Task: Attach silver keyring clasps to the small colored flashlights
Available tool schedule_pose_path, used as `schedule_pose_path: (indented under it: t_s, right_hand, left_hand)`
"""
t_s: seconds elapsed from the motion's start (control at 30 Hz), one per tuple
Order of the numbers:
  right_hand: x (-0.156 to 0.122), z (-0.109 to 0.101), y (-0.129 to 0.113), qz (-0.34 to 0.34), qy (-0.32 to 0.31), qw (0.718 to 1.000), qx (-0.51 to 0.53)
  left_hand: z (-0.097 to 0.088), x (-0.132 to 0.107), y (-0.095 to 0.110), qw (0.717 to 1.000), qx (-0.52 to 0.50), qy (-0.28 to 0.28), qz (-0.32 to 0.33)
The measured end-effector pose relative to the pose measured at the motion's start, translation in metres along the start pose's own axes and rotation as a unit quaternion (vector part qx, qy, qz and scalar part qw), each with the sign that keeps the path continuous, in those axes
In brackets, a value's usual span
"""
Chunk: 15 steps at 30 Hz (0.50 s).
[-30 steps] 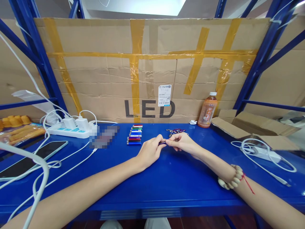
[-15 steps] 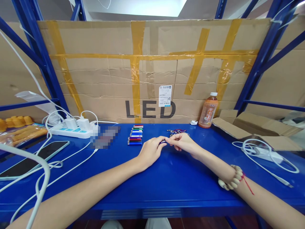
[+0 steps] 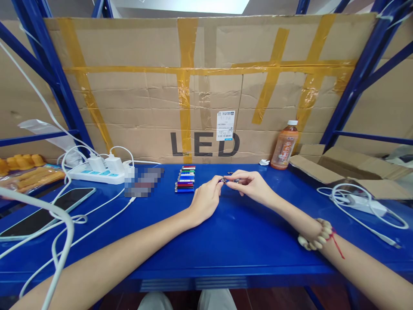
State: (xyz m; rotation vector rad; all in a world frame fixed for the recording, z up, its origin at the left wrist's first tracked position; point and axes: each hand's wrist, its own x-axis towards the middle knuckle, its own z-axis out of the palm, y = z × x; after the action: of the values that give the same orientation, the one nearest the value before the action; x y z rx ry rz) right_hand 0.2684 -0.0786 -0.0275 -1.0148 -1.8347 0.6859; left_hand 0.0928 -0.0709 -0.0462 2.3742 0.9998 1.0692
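My left hand (image 3: pixel 206 199) and my right hand (image 3: pixel 250 185) meet above the blue table (image 3: pixel 226 241), both pinching a small dark cylindrical piece with a metal end (image 3: pixel 223 180) between their fingertips. A neat row of small coloured metal cylinders (image 3: pixel 185 179) lies just left of my left hand. A few more small pieces lie behind my right hand, mostly hidden by it. A bead bracelet (image 3: pixel 314 238) with a red thread is on my right wrist.
A white power strip (image 3: pixel 97 172) with chargers and cables, a phone (image 3: pixel 38 215) and orange items sit at the left. A bottle of orange drink (image 3: pixel 284 146), an open cardboard box (image 3: pixel 348 170) and a white charger cable (image 3: pixel 361 204) are at the right. A taped cardboard sheet marked LED stands behind.
Both hands have lifted slightly and moved a little away from me with the small piece, now covering the loose pieces behind. The view has tilted slightly.
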Motion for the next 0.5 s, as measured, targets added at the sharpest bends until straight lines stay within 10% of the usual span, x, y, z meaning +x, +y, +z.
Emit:
schedule_pose_path:
  t_s: [0.5]
  right_hand:
    - [0.0001,-0.0025,0.0061,0.028,-0.020,0.998,0.045]
  left_hand:
    - [-0.0003,-0.0012,0.0013,0.997,0.063,-0.016,0.037]
